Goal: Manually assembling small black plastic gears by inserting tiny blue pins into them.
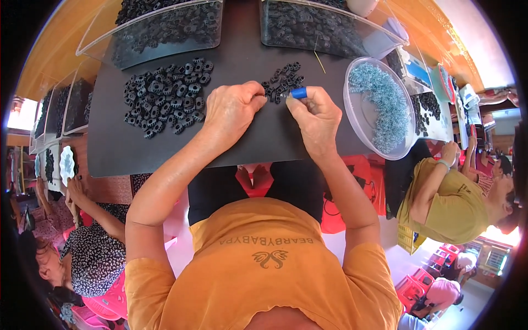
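Observation:
Over the dark tabletop [231, 151], my right hand [319, 118] pinches a short blue cylinder [298, 93] with a small pale tip, pointing left. My left hand [234, 107] is closed just left of it, thumb and fingers pressed together; whatever it holds is hidden or too small to make out. Right behind the fingertips lies a small heap of black plastic pieces [286, 77]. A larger pile of similar black pieces with holes [162, 96] spreads to the left of my left hand. To the right of my right hand sits a round clear tub [357, 124] holding many tiny light-blue pieces [379, 99].
Two clear bins, one at the back left [165, 38] and one at the back right [319, 30], hold masses of black pieces. A thin yellowish stick [320, 62] lies near the right bin. People sit working at both sides, including one in an olive shirt [451, 203].

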Demonstrator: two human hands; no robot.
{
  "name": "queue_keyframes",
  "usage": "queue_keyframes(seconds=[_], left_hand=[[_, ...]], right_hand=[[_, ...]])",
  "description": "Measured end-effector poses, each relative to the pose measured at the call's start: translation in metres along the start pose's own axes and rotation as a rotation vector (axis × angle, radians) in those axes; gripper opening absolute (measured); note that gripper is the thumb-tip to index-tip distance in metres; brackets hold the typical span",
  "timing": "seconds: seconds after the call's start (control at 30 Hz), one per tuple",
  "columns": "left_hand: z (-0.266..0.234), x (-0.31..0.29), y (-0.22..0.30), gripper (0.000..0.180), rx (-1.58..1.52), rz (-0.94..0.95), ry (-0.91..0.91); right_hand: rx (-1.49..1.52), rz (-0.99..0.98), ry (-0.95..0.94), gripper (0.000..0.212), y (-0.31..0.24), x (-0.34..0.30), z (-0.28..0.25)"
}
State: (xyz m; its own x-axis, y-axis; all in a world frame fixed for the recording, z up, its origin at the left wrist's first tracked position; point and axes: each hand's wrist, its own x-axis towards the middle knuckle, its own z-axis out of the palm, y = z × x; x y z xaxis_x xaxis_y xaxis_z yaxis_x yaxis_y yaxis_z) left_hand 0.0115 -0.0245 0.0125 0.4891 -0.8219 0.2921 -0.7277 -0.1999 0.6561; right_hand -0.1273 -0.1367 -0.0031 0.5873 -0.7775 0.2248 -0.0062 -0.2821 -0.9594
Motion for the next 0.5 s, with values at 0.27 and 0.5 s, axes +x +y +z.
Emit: queue_keyframes(seconds=[0.27,0.5], left_hand=[[-0.010,-0.009,-0.007,0.016,-0.198,-0.122,0.015],[-0.019,-0.027,0.006,0.016,-0.810,-0.356,-0.022]], right_hand=[[0.027,0.021,-0.022,0.010,-0.001,0.001,0.002],[0.034,-0.010,-0.150,0.012,-0.017,-0.008,0.006]])
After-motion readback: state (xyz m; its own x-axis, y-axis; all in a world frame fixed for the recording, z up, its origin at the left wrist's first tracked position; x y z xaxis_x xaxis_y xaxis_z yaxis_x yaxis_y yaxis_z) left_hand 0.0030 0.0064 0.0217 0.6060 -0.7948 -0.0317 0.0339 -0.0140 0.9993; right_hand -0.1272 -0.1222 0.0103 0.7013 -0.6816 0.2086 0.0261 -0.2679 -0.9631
